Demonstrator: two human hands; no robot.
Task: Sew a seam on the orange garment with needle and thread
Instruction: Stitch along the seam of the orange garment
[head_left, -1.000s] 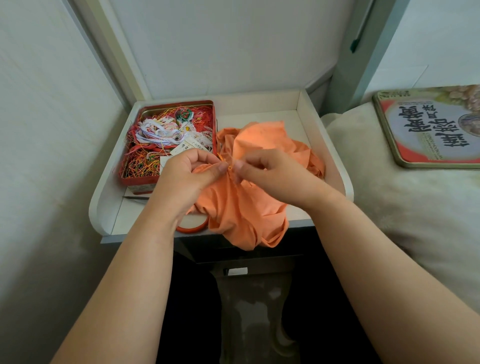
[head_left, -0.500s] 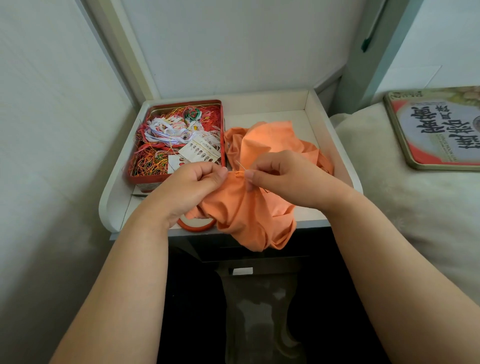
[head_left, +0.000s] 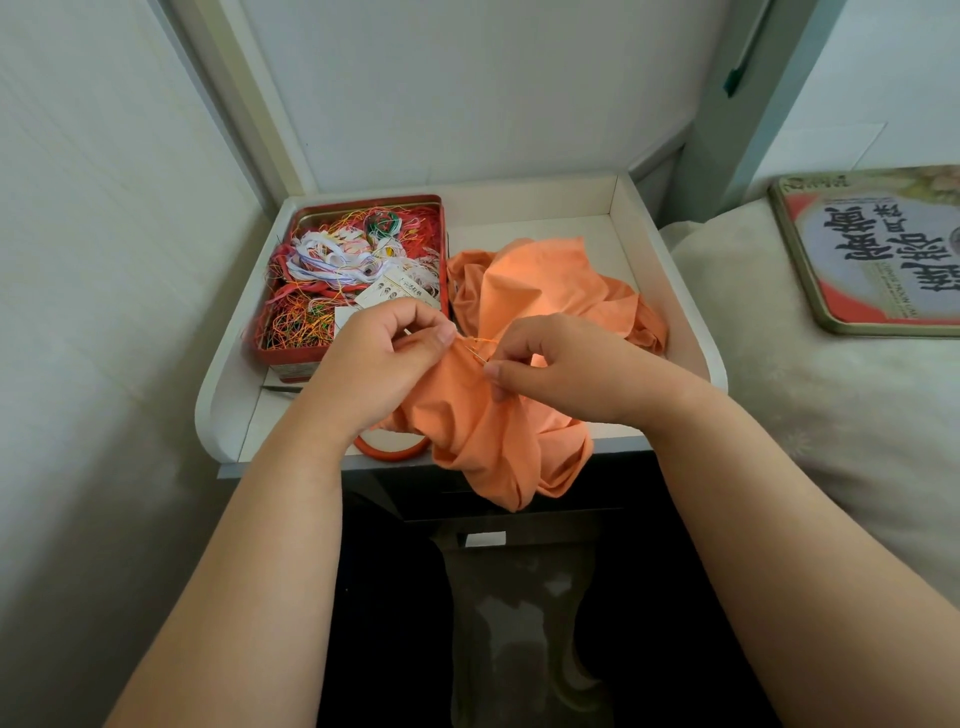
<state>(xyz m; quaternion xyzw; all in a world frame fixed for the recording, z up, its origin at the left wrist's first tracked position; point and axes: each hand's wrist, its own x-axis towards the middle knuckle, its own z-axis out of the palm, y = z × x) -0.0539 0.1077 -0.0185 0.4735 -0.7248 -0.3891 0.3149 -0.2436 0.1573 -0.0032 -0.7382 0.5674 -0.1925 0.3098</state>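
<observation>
Mid-stitch here, I think. My left hand (head_left: 387, 358) is curled round a bunched fold of the soft orange cotton garment (head_left: 498, 415), pinching it near the thumb, and my right hand (head_left: 550, 364) has finger and thumb pressed together on what looks like the thin metal needle (head_left: 477, 354), which pokes out of the fold between the two hands. A fine loop of orange thread (head_left: 480, 340) arcs over from the fabric to the needle, so I'd say a stitch is going through right now. How much of the seam is finished, I honestly can't tell: the stitches are too small to make out and the cloth is all crumpled up. My guess is there's plenty left.

The garment sits on the right half of the white table (head_left: 691, 332) with raised edges, and a good chunk of it droops over the near edge. It's matte, floppy stuff that wrinkles easily, so it keeps folding on itself.

On the left side of the table is the red rectangular metal tin (head_left: 444, 249), stuffed with a messy tangle of coloured threads, white ribbon bits and a paper needle card. A smooth orange ring (head_left: 395, 451) peeks out under the cloth at the near edge. Off to the right, the tin's printed lid (head_left: 872, 254) lies on the pale bed.
</observation>
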